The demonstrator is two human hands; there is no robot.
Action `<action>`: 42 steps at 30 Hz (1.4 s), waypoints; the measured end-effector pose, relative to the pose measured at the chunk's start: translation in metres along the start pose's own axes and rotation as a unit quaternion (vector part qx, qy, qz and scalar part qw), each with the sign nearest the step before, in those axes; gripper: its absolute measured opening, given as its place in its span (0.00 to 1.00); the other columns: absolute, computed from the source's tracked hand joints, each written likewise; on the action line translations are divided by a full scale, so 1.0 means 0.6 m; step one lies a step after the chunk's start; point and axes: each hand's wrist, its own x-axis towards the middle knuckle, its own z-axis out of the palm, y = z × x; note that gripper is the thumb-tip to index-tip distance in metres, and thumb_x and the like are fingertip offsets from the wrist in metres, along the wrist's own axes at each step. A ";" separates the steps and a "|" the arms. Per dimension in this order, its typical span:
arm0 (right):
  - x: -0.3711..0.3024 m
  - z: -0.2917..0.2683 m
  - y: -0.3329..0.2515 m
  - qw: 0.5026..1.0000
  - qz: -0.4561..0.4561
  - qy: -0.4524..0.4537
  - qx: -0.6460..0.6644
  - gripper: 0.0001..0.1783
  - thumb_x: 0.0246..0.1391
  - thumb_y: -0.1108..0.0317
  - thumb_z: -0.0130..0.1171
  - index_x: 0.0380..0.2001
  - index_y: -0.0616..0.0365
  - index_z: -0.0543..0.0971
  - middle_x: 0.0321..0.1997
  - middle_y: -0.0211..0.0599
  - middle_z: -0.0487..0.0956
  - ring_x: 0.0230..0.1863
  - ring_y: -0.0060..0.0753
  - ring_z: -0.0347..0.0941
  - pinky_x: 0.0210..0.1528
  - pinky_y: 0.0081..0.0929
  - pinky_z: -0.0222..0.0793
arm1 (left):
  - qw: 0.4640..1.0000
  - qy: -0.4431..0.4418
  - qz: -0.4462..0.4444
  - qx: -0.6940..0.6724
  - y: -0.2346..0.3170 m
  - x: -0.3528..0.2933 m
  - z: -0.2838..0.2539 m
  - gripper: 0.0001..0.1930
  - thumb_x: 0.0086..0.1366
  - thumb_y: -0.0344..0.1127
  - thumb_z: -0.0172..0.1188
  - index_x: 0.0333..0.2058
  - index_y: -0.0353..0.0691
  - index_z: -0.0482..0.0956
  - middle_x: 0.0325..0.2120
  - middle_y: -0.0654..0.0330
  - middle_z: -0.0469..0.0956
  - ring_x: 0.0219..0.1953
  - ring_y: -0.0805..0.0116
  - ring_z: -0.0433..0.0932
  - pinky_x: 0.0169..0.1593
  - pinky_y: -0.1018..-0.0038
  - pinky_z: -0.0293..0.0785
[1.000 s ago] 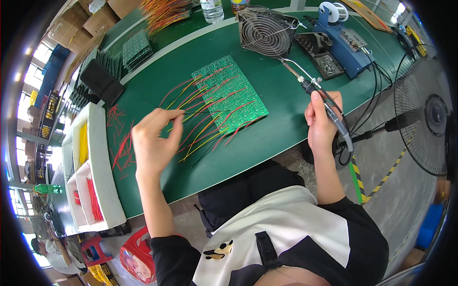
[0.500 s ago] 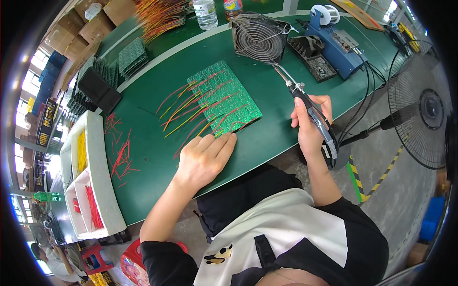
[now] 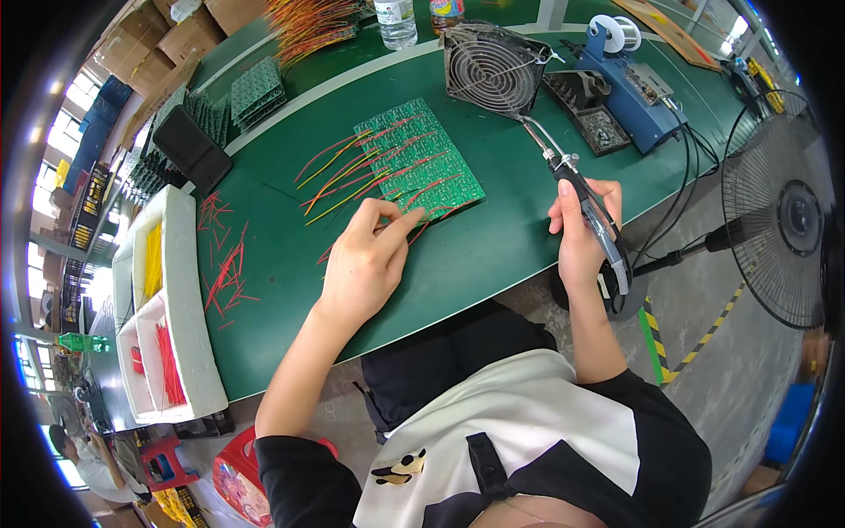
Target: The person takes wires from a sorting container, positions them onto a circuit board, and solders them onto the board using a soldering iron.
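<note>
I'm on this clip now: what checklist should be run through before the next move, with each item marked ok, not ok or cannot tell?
1. Soldering iron held securely: ok, the right hand is closed around its handle.
2. Iron clear of the left hand: ok, its front end is up by the grilled fan, away from that hand.
3. Green circuit board flat on the table: ok, it appears to lie flat.
4. Wires kept within the board's outline: not ok, red and yellow wires trail past its left edge.
5. Wire pinched in the left fingertips: cannot tell, too small to see.
</note>
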 end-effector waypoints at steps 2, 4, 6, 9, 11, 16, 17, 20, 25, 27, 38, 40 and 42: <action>0.000 0.000 -0.002 1.000 0.001 -0.006 0.001 0.12 0.51 0.72 0.58 0.32 0.59 0.65 0.20 0.32 0.72 0.16 0.15 0.66 0.16 0.12 0.61 | 0.999 0.006 -0.025 -0.023 -0.002 0.001 0.002 0.13 0.49 0.19 0.57 0.36 0.36 0.78 0.28 0.58 0.71 0.26 0.67 0.73 0.27 0.73 0.70; -0.001 0.000 -0.002 1.000 0.003 -0.012 0.002 0.12 0.51 0.72 0.59 0.32 0.60 0.65 0.20 0.32 0.72 0.16 0.15 0.66 0.17 0.12 0.61 | 0.997 0.048 -0.021 -0.059 -0.009 0.004 0.008 0.10 0.50 0.20 0.58 0.34 0.35 0.78 0.26 0.58 0.71 0.23 0.67 0.72 0.25 0.74 0.69; -0.003 -0.001 0.000 1.000 -0.002 -0.018 0.008 0.12 0.51 0.72 0.59 0.32 0.60 0.65 0.20 0.33 0.72 0.16 0.15 0.66 0.17 0.12 0.61 | 0.994 0.037 -0.067 -0.078 -0.014 0.006 0.012 0.08 0.51 0.20 0.58 0.32 0.35 0.78 0.25 0.58 0.71 0.21 0.67 0.72 0.25 0.74 0.68; -0.005 -0.001 0.000 1.000 0.000 -0.015 -0.003 0.13 0.51 0.72 0.59 0.32 0.60 0.65 0.20 0.33 0.72 0.16 0.15 0.66 0.16 0.12 0.60 | 0.989 0.024 -0.113 -0.097 -0.015 0.009 0.015 0.05 0.53 0.21 0.58 0.30 0.34 0.77 0.25 0.58 0.71 0.19 0.67 0.71 0.24 0.74 0.69; -0.004 -0.001 0.001 1.000 0.000 -0.017 -0.001 0.13 0.50 0.71 0.59 0.32 0.60 0.65 0.20 0.32 0.72 0.16 0.15 0.66 0.16 0.11 0.60 | 0.989 0.022 -0.114 -0.095 -0.012 0.008 0.018 0.04 0.53 0.22 0.58 0.30 0.34 0.77 0.26 0.58 0.72 0.18 0.67 0.71 0.24 0.74 0.70; -0.007 -0.003 -0.004 0.999 0.009 -0.042 -0.014 0.12 0.50 0.71 0.59 0.32 0.59 0.65 0.19 0.31 0.72 0.15 0.15 0.65 0.16 0.11 0.58 | 0.998 0.040 -0.042 0.013 -0.006 -0.003 0.019 0.07 0.50 0.24 0.60 0.31 0.36 0.78 0.27 0.60 0.71 0.21 0.66 0.74 0.24 0.72 0.72; -0.008 -0.003 -0.005 0.998 0.017 -0.058 -0.004 0.12 0.50 0.71 0.59 0.32 0.59 0.65 0.19 0.31 0.72 0.15 0.14 0.65 0.15 0.11 0.58 | 0.998 0.038 -0.037 0.039 -0.006 -0.005 0.017 0.08 0.50 0.24 0.60 0.32 0.36 0.78 0.26 0.60 0.71 0.21 0.66 0.74 0.24 0.72 0.72; -0.016 0.000 -0.015 0.995 0.050 -0.082 0.014 0.12 0.50 0.71 0.59 0.31 0.59 0.65 0.18 0.30 0.71 0.14 0.13 0.64 0.14 0.11 0.56 | 0.998 0.038 -0.044 0.034 -0.012 -0.013 0.018 0.09 0.50 0.23 0.60 0.32 0.37 0.79 0.25 0.61 0.71 0.21 0.66 0.74 0.25 0.73 0.72; -0.026 -0.001 -0.020 0.987 0.093 -0.123 0.049 0.11 0.51 0.71 0.58 0.27 0.57 0.64 0.14 0.28 0.69 0.12 0.12 0.61 0.12 0.10 0.53 | 0.997 0.062 -0.051 -0.022 -0.012 -0.013 0.021 0.08 0.49 0.20 0.61 0.31 0.35 0.80 0.24 0.59 0.73 0.22 0.69 0.75 0.24 0.77 0.71; -0.028 0.003 -0.023 0.987 0.096 -0.120 0.035 0.12 0.51 0.71 0.57 0.25 0.57 0.63 0.13 0.28 0.67 0.11 0.12 0.59 0.11 0.11 0.50 | 0.996 0.065 -0.053 -0.030 -0.012 -0.013 0.022 0.08 0.48 0.20 0.61 0.30 0.35 0.80 0.23 0.59 0.74 0.23 0.69 0.75 0.24 0.77 0.72; -0.027 0.005 -0.028 0.970 0.124 -0.190 0.086 0.11 0.50 0.73 0.58 0.23 0.58 0.65 0.16 0.28 0.69 0.15 0.12 0.61 0.16 0.12 0.54 | 0.995 0.066 -0.058 -0.036 -0.011 -0.010 0.020 0.08 0.48 0.19 0.62 0.30 0.34 0.81 0.24 0.59 0.75 0.24 0.70 0.76 0.26 0.78 0.73; -0.027 0.004 -0.027 0.967 0.126 -0.204 0.087 0.11 0.50 0.73 0.58 0.23 0.57 0.64 0.16 0.28 0.69 0.15 0.11 0.60 0.16 0.12 0.54 | 0.996 0.063 -0.059 -0.036 -0.010 -0.011 0.020 0.08 0.48 0.20 0.62 0.30 0.34 0.81 0.23 0.59 0.75 0.23 0.70 0.76 0.26 0.78 0.73; -0.027 0.004 -0.027 0.967 0.127 -0.209 0.079 0.11 0.50 0.73 0.58 0.23 0.57 0.64 0.16 0.28 0.69 0.15 0.11 0.60 0.16 0.12 0.54 | 0.996 0.060 -0.060 -0.035 -0.010 -0.011 0.021 0.08 0.48 0.20 0.62 0.30 0.34 0.81 0.23 0.59 0.75 0.23 0.70 0.76 0.26 0.78 0.73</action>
